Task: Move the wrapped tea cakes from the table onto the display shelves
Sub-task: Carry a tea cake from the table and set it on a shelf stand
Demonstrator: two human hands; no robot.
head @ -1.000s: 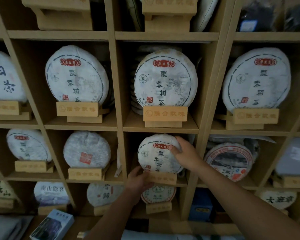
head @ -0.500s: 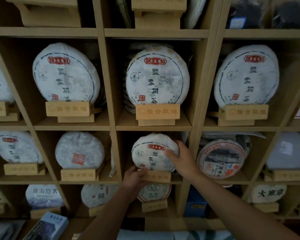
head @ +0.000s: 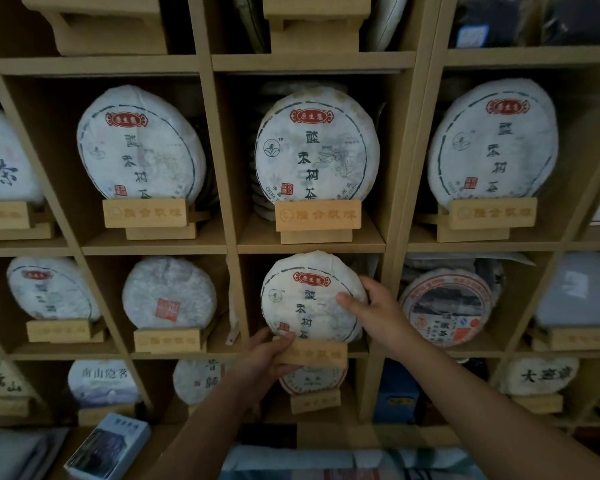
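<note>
Place: a tea shop, by the look of it.
Shelves: a big wooden shelf wall (head: 400,188) split into many square boxes.
Goods: each box shows one round tea cake (head: 317,147) in white paper with Chinese writing and a red label.
Stands: every cake sits upright on a little wooden stand (head: 317,216) with the same words cut into it.
Extras: more cakes are stacked behind the front one (head: 262,202).

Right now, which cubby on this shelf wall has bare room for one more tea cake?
None stands free. The barest patch is the shelf board right of the wooden stand in the middle cubby. Below, the right hand grips the tea cake and the left hand its stand.
</note>
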